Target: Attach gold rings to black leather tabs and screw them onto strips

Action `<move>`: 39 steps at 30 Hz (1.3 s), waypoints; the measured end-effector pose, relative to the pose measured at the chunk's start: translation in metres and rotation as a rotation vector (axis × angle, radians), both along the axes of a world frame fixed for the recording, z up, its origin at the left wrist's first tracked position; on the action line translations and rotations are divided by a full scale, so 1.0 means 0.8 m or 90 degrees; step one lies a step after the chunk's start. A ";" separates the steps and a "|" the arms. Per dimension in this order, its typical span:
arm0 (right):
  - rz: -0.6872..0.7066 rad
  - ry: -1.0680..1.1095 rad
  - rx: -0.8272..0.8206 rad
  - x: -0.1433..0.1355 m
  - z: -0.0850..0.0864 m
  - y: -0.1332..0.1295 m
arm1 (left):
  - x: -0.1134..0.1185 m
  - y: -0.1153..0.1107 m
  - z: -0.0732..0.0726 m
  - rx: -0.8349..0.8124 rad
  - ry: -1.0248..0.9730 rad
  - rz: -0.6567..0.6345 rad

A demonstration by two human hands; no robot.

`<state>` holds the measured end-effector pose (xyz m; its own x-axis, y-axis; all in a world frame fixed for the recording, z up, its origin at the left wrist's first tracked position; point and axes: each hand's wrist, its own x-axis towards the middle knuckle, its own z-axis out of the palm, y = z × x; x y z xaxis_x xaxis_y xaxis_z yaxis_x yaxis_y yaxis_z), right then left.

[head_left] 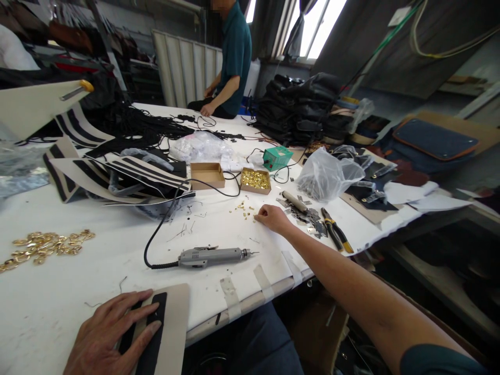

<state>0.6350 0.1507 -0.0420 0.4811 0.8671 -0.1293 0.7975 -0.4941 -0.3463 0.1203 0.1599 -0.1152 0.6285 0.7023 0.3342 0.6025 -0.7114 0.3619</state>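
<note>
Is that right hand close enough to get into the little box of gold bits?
Probably yes: the right hand is just on the near side of the box, whose top is open, and nothing tall stands between them.

What I see across the table (117,245) from me.
A co-worker (228,89) in a dark green shirt (237,47) is at the far edge, a pale ribbed panel (183,67) behind. Right of them I see a heap of black bags (289,109) below a window (315,31); off to my far right, a blue bag (433,139). Nearer me lie pliers (333,234), beyond them a clear plastic bag (327,177).
</note>
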 end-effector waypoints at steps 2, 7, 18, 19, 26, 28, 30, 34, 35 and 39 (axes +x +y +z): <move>0.002 0.005 0.026 -0.001 -0.003 -0.004 | 0.002 0.000 0.003 0.004 0.002 0.000; 0.005 0.028 0.069 0.004 0.005 -0.012 | 0.003 -0.001 0.006 0.012 -0.003 -0.004; 0.000 -0.030 0.021 0.062 0.025 -0.095 | -0.006 0.006 -0.014 0.010 -0.003 -0.014; 0.004 -0.037 0.012 0.061 0.021 -0.101 | -0.006 0.005 -0.013 0.009 -0.005 -0.013; 0.029 -0.076 0.006 0.049 0.013 -0.113 | -0.001 0.002 -0.007 0.001 0.017 -0.002; 0.030 -0.078 0.001 0.050 0.015 -0.116 | -0.001 0.001 -0.005 0.001 0.020 -0.001; 0.027 -0.078 -0.007 0.052 0.017 -0.120 | 0.000 0.000 -0.003 0.004 0.020 0.000; 0.002 -0.072 -0.014 0.051 0.018 -0.124 | 0.002 0.001 0.001 0.000 0.017 0.000; -0.008 -0.069 -0.014 0.050 0.018 -0.124 | 0.003 0.001 0.001 -0.006 0.018 0.000; -0.043 -0.032 -0.016 0.043 0.025 -0.119 | 0.004 -0.001 0.003 -0.019 0.005 0.003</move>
<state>0.6698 0.0553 -0.0216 0.5453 0.8289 -0.1247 0.7780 -0.5559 -0.2928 0.1233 0.1592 -0.1127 0.6281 0.7148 0.3076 0.6085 -0.6975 0.3783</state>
